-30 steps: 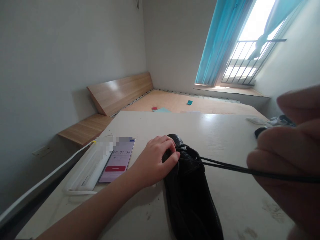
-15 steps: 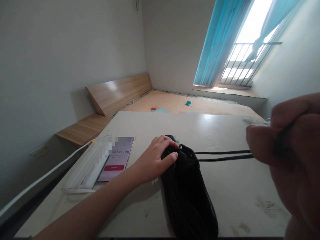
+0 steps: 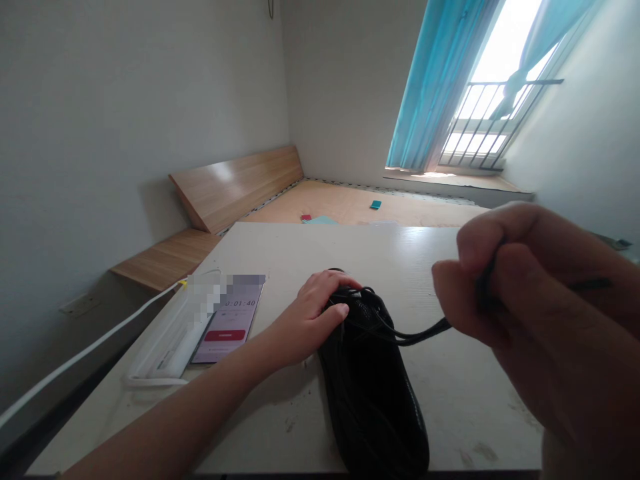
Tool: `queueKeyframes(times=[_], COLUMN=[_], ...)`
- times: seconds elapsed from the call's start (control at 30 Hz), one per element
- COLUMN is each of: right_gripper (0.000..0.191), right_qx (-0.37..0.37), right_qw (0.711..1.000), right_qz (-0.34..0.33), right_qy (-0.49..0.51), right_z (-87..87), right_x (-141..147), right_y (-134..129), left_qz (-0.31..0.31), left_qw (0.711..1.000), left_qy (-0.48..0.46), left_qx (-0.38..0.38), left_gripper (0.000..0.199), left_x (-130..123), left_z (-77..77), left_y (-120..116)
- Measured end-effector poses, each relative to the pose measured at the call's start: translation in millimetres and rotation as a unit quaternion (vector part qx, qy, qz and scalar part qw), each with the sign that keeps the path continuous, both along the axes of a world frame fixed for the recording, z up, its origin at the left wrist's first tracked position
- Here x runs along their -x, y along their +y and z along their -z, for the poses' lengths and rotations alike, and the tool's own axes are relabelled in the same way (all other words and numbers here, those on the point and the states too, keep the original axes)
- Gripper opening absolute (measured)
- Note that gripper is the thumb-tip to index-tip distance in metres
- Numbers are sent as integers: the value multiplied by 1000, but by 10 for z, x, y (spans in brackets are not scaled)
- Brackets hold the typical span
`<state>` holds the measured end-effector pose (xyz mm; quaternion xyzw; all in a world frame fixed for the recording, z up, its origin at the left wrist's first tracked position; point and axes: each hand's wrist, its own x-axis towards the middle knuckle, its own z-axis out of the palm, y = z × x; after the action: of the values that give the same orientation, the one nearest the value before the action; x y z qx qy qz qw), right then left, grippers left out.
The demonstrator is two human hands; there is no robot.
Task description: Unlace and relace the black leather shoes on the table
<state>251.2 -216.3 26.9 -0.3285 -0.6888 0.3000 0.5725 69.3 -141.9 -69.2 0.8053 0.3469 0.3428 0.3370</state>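
Still pressing the far end of the black shoe (image 3: 350, 400) with the left hand (image 3: 317, 317), fingers bent over its upper, thumb beside them, much as before. Gripping the laces (image 3: 415, 337) in the clenched fingers of the right hand (image 3: 505, 287), now farther left and closer to the shoe than a moment ago. Sagging in a curve between shoe and hand, no longer stretched straight as earlier.

Across the pale table (image 3: 290, 253), from left to right: a white cable (image 3: 95, 344) over the left edge, a whitish case (image 3: 167, 353), a lit phone (image 3: 227, 327) just beside it, then the shoe at the near middle, toe pointing far.

Beyond, on the left, a wooden ledge (image 3: 165, 257) and tilted headboard (image 3: 240, 183); farther right, a bed (image 3: 340, 200) with a small red piece (image 3: 306, 218) and a teal piece (image 3: 375, 205); at far right, a blue curtain (image 3: 420, 100) and barred window (image 3: 475, 143).
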Motion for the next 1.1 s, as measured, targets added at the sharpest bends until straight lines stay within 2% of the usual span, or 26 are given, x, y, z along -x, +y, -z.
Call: queueKeyframes(times=[0.1,0.17,0.2,0.27,0.33,0.37,0.43,0.5,0.53,0.63,0.73,0.83,1.03,1.1], right_gripper=[21,21,20,17,14,14,15,18,19,23,30,32,17,21], right_qx=[48,98,117,122,122,135,164,170,164,152,160,180,214,243], right_qw=[985,973,973,983,989,986,967,948,944,941,931,929,933,926], right_qz=[-153,-197,-189,-131,-79,-67,-55,-32,-21,-18,-28,-51,-138,-181], right_qy=[55,67,64,41,-25,-75,-188,-266,-284,-303,-326,-320,-254,-223], right_z=[-46,-69,-65,-13,97,166,303,408,444,489,490,477,453,453], right_x=[79,166,211,283,313,311,286,255,243,222,206,191,177,169], right_y=[97,237,326,515,681,744,819,842,843,836,826,803,788,806], left_qz=[9,48,75,122,118,82,-36,-132,-155,-153,-140,-140,-153,-168], left_qw=[998,993,987,966,948,948,960,968,971,974,970,966,961,958], left_qy=[-66,-106,-129,-189,-248,-265,-261,-212,-182,-120,-112,-123,-132,-128], left_qx=[-6,23,56,130,162,154,95,15,-24,-113,-161,-177,-190,-196], left_gripper=[35,32,33,37,39,36,26,20,20,19,8,5,7,8], left_x=[10,19,21,21,14,10,7,15,23,51,73,89,117,123], left_z=[5,-3,-6,-8,0,6,14,7,-2,-48,-88,-102,-89,-84], left_y=[-43,-65,-69,-56,-21,0,37,56,59,57,65,85,89,82])
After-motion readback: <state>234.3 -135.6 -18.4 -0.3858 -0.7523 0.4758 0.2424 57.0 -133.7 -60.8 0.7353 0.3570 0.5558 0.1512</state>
